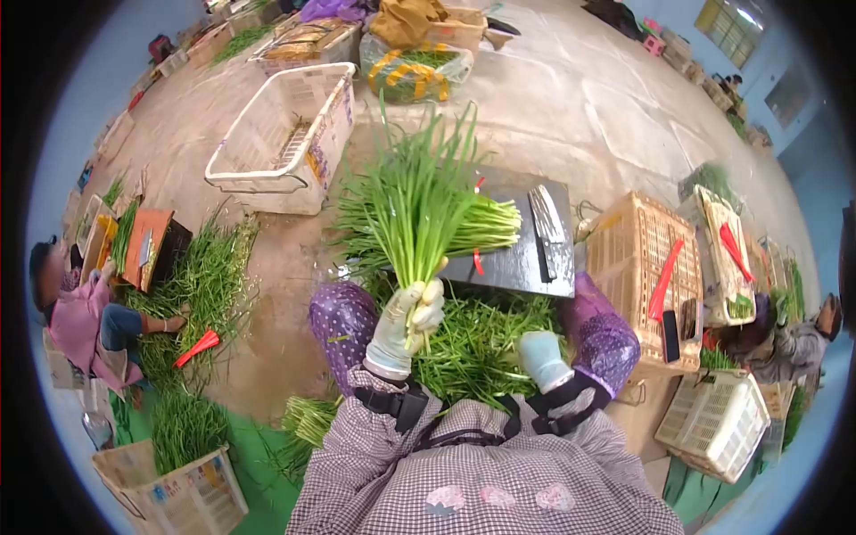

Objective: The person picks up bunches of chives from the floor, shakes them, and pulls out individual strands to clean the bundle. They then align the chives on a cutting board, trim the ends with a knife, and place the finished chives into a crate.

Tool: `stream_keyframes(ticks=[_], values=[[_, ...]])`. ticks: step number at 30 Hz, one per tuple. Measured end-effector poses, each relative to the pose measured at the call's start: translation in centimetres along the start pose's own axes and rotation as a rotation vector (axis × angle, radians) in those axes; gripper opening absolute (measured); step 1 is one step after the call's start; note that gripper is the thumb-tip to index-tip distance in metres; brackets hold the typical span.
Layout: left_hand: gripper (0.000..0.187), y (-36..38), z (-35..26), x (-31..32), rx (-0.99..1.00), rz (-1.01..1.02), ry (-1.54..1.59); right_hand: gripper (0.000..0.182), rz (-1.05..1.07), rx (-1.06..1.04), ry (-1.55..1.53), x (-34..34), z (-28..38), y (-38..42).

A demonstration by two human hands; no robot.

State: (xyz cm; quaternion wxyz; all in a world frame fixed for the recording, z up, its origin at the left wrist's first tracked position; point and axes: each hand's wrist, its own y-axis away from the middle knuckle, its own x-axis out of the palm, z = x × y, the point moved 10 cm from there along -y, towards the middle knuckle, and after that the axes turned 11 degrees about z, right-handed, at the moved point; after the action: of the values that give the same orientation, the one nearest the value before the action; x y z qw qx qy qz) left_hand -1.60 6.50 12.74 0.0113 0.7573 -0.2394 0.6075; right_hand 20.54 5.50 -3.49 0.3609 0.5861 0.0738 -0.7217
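Note:
My left hand (412, 314), in a pale glove, is closed around the white stem ends of a bunch of chives (419, 201), whose green leaves fan upward. Behind it a thicker bundle of chives (486, 225) lies on a black board (513, 275), with red ties (479, 261) by it. A knife (544, 236) rests at the board's right side, its blade pointing away from me. Low over the heap of loose leaves (477, 352) in my lap is my gloved right hand (544, 358); its fingers are hidden from view.
A white crate (334, 125) stands ahead on the left. To the right, an upturned tan crate (615, 259) bears red ties (667, 281) and a phone (670, 336). A person in pink (85, 325) sits at the left among loose greens (201, 294); another person (798, 343) is at the right.

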Motion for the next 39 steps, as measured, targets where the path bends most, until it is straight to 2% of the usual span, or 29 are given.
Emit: stream_keyframes(ticks=[1, 3, 4, 5, 7, 8, 9, 11, 12, 13, 15, 17, 19, 21, 23, 24, 25, 26, 27, 29, 30, 31, 33, 34, 35, 36, 37, 38, 39], values=[[0.066, 0.2, 0.2, -0.6, -0.020, -0.005, -0.014, 0.038, -0.144, 0.166, -0.062, -4.1, 0.9, 2.6], [0.066, 0.4, 0.4, -0.4, -0.035, 0.004, -0.006, 0.038, -0.118, 0.348, -0.585, -5.7, 0.5, 2.8], [0.066, 0.4, 0.6, -0.7, -0.046, 0.000, -0.042, 0.044, -0.045, 0.348, -0.918, -6.4, 2.0, 3.0], [0.066, 0.4, 0.9, -0.6, -0.047, 0.009, -0.046, 0.044, -0.055, 0.345, -0.916, -6.3, 1.6, 2.7], [0.067, 0.5, 2.2, -0.5, -0.095, -0.009, -0.129, 0.049, -0.144, -0.043, -0.309, -9.9, 4.8, 1.3], [0.068, 0.1, 3.2, -0.2, -0.125, 0.039, -0.134, 0.055, -0.090, -0.080, -0.734, -9.6, 4.6, 0.9], [0.064, 0.0, 4.5, -0.3, -0.172, 0.028, -0.216, 0.067, 0.030, -0.232, -1.036, -13.0, 8.2, 0.7], [0.057, 0.2, 8.5, -1.4, -0.335, -0.007, -0.323, 0.084, 0.051, -0.411, -1.376, -13.3, 8.9, -0.4], [0.055, 0.2, 10.4, -0.7, -0.424, 0.060, -0.334, 0.101, 0.112, -0.485, -1.538, -12.9, 9.2, -1.7], [0.052, 0.4, 12.2, -0.1, -0.509, 0.123, -0.346, 0.114, 0.106, -0.503, -1.654, -15.5, 10.5, -1.5], [0.050, 0.5, 13.7, 0.3, -0.514, 0.132, -0.302, 0.123, 0.014, -0.540, -1.787, -17.9, 9.9, -1.2], [0.049, 0.5, 14.7, -0.5, -0.606, 0.159, -0.413, 0.115, -0.279, -0.518, -1.896, -19.8, 6.7, -0.3], [0.048, 0.0, 16.3, -2.1, -0.764, 0.187, -0.547, 0.111, -0.369, -0.570, -2.043, -19.4, 2.7, -0.2], [0.048, -2.9, 16.0, -1.9, -0.697, 0.236, -0.644, 0.095, -0.360, -0.550, -1.982, -19.3, -1.4, -0.2], [0.057, -7.6, 14.3, -0.2, -0.534, 0.411, -0.845, 0.073, -0.554, -0.490, -1.882, -25.0, -0.5, 1.1], [0.069, -9.6, 14.4, -0.9, -0.509, 0.456, -0.973, 0.069, -0.655, -0.470, -1.780, -26.6, -1.2, 1.7], [0.082, -11.4, 13.4, 0.7, -0.642, 0.425, -0.985, 0.065, -0.749, -0.448, -1.674, -28.3, -1.8, 2.3], [0.088, -13.5, 12.4, 0.5, -0.547, 0.387, -1.077, 0.064, -0.812, -0.394, -1.583, -30.3, -1.5, 2.8], [0.097, -15.6, 10.9, 1.0, -0.537, 0.321, -1.305, 0.064, -0.821, -0.379, -1.585, -30.8, -2.3, 2.1], [0.106, -18.6, 9.7, 0.1, -0.131, 0.320, -1.575, 0.069, -0.991, -0.472, -1.244, -32.9, -2.7, 3.0], [0.106, -19.2, 10.0, -0.4, -0.145, 0.324, -1.564, 0.075, -1.040, -0.405, -1.223, -31.9, -4.0, 2.8], [0.110, -19.7, 9.9, -0.4, -0.096, 0.329, -1.681, 0.075, -1.043, -0.387, -1.225, -30.7, -4.7, 2.2], [0.114, -20.5, 10.1, -1.2, -0.041, 0.325, -1.797, 0.079, -1.099, -0.322, -1.071, -28.5, -5.7, 1.4], [0.118, -20.8, 11.1, -2.7, -0.088, 0.315, -1.806, 0.083, -0.988, -0.206, -1.065, -26.3, -7.0, 0.5], [0.122, -20.9, 12.1, -4.6, -0.134, 0.303, -1.817, 0.087, -0.926, -0.185, -1.048, -24.2, -8.2, -0.8], [0.120, -20.2, 12.1, -5.4, 0.075, 0.289, -1.848, 0.079, -0.900, -0.163, -1.110, -22.4, -9.1, -1.7], [0.120, -20.6, 12.3, -6.5, 0.076, 0.287, -1.849, 0.071, -0.876, -0.137, -1.170, -20.8, -10.2, -2.7], [0.124, -21.1, 12.6, -8.1, 0.040, 0.231, -1.810, 0.071, -0.878, -0.136, -1.167, -19.8, -11.8, -3.6], [0.128, -21.4, 13.0, -9.1, -0.003, 0.181, -1.765, 0.061, -0.794, -0.035, -1.191, -17.7, -14.1, -4.6]])
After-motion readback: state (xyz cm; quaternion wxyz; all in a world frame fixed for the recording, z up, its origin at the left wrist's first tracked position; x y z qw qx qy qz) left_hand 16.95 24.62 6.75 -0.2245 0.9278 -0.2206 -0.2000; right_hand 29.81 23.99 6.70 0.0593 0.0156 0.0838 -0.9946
